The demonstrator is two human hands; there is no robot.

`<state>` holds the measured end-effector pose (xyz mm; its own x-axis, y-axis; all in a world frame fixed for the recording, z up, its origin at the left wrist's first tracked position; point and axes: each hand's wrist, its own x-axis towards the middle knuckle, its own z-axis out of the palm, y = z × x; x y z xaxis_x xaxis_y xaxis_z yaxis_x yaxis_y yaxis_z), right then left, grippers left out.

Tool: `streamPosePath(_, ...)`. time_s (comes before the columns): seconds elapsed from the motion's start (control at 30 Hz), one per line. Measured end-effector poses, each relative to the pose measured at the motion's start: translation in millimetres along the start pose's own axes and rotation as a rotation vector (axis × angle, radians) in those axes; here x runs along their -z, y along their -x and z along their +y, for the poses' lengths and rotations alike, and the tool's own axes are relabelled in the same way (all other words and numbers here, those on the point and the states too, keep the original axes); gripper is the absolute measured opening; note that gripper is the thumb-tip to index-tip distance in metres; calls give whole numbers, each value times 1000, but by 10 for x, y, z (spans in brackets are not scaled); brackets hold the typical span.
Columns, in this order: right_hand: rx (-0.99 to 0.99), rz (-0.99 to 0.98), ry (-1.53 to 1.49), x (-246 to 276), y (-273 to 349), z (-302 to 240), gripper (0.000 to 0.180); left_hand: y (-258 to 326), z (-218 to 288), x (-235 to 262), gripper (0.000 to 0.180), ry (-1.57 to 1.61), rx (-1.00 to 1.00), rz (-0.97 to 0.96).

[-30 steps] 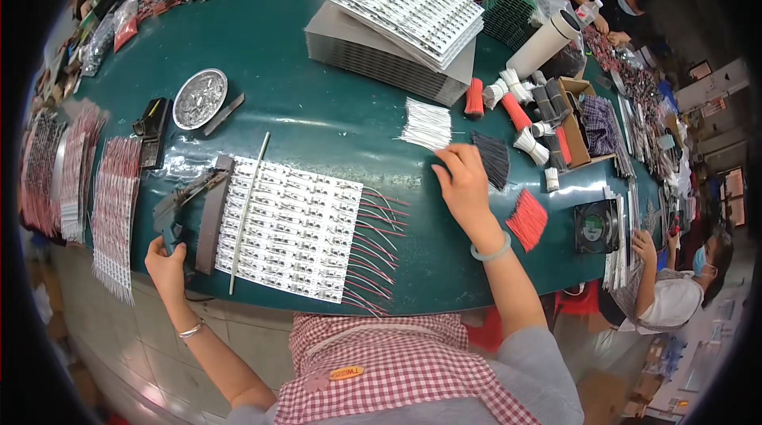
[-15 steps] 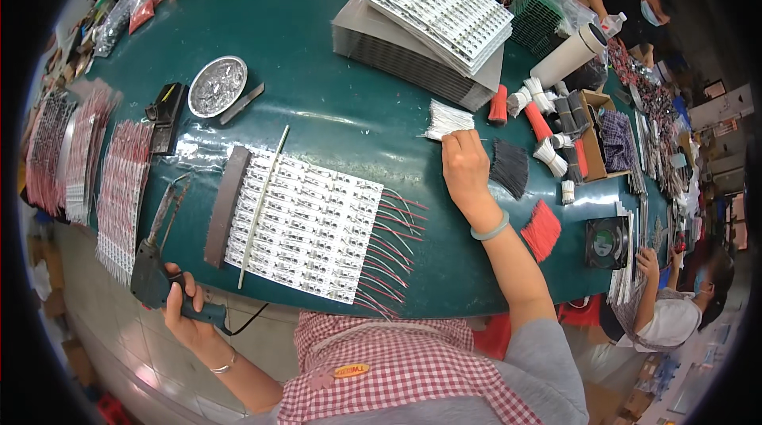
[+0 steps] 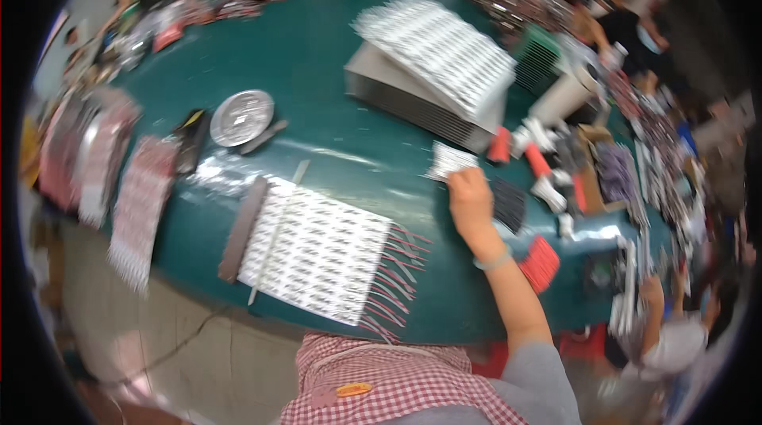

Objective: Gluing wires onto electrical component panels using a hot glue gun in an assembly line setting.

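Observation:
My right hand [image 3: 471, 201] reaches over the table to a small pile of white wires [image 3: 451, 160]. Its fingers are closed on the near edge of the pile; how many wires they grip is blurred. Beside the hand lie a bundle of black wires [image 3: 507, 206] and one of red wires [image 3: 540, 264]. In front of me is a white circuit board panel [image 3: 317, 254] with red and white wires along its right edge. A thin pale rod [image 3: 278, 227] lies across it, and a dark brown bar [image 3: 243, 229] lines its left edge. My left hand is out of view.
A metal dish [image 3: 242, 119] stands at the left beside a black holder [image 3: 191, 142]. Wired panels [image 3: 144, 203] hang over the table's left edge. At the back sit stacked white panels [image 3: 440, 48] on a grey block [image 3: 413, 100]. A pale bottle [image 3: 565, 96] stands right. Other people work around.
My left hand and the soldering gun it held have dropped out of view. The whole view has shifted and blurred. My right hand stays at the white wires.

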<state>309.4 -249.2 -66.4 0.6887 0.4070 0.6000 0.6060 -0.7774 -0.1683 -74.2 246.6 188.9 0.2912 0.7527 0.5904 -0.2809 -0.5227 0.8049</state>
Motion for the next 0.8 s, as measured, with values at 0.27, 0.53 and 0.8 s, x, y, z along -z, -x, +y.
streamPosePath(0.27, -42, -47, -85, 70, 117, 65, 13, 692, -15, -768, 36, 134, 477, -45)
streamPosePath(0.53, 254, -319, 18, 651, -386, -213, 13, 1637, -530, -1355, 45, 521, 821, -343)
streamPosePath(0.8, 747, -636, 480, 346, -580, -815, 3, 1626, -482, -1565, 45, 598, 857, -451)
